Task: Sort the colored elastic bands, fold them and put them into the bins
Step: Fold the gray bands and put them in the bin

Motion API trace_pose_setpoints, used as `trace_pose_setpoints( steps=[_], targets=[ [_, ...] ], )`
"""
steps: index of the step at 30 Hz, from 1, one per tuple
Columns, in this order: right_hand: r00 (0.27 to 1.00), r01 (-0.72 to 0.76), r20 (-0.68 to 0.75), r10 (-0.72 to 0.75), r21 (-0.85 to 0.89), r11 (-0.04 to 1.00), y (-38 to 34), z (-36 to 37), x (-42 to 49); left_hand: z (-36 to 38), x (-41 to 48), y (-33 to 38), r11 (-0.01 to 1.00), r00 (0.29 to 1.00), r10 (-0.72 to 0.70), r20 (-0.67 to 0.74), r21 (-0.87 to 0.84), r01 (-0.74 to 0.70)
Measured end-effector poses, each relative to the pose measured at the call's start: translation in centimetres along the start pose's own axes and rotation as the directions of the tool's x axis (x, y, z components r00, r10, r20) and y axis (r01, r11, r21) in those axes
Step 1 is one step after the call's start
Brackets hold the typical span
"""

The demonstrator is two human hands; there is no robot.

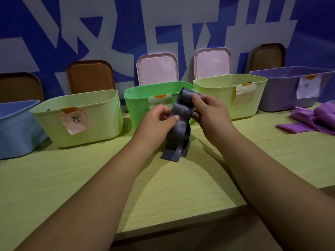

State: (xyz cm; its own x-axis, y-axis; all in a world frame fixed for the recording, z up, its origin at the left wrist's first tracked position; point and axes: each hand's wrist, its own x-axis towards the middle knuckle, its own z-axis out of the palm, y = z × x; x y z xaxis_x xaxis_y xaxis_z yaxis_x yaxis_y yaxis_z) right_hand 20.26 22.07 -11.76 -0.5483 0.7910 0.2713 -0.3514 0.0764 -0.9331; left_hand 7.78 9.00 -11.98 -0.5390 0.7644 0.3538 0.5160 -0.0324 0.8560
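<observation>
You held the grey elastic band (178, 124) above the middle of the surface (181, 192), just in front of the green bin (137, 104). Your left hand (155, 120) pinched its middle and your right hand (208, 113) pinched its top end. Its lower end hung down toward the surface. Purple bands (315, 120) lay bunched near the right edge, before the purple bin (279, 95).

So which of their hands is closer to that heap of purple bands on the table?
Right. The right hand is left of the purple bands, pinching the top of the grey band. The left hand is farther left still, pinching it lower down.
</observation>
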Motion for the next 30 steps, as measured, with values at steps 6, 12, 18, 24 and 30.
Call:
trace_pose_setpoints(
  steps=[6,12,18,24,30],
  targets=[
    [1.000,0.019,-0.002,-0.019,-0.004,1.000,-0.2,0.1,-0.1,0.1,0.2,0.0,0.952,0.990,0.138,-0.036,0.280,-0.123],
    [0.999,-0.001,-0.036,0.004,0.101,0.995,-0.4,0.0,-0.2,0.2,0.7,-0.6,0.880,0.989,0.145,-0.013,0.458,-0.123],
    [0.999,-0.040,-0.014,0.042,0.138,0.990,-0.6,0.1,-0.6,0.4,0.8,-0.9,0.909,0.999,0.049,-0.011,0.415,-0.040],
    [0.997,-0.073,0.032,0.067,0.290,0.954,-0.9,0.2,-0.8,0.5,0.7,-0.7,0.890,0.999,0.046,0.027,0.452,-0.054],
    [0.998,-0.065,0.026,0.060,0.451,0.890,-0.9,0.0,-0.1,-0.1,0.7,-0.9,0.992,0.992,0.009,0.129,0.125,-0.025]
  ],
)
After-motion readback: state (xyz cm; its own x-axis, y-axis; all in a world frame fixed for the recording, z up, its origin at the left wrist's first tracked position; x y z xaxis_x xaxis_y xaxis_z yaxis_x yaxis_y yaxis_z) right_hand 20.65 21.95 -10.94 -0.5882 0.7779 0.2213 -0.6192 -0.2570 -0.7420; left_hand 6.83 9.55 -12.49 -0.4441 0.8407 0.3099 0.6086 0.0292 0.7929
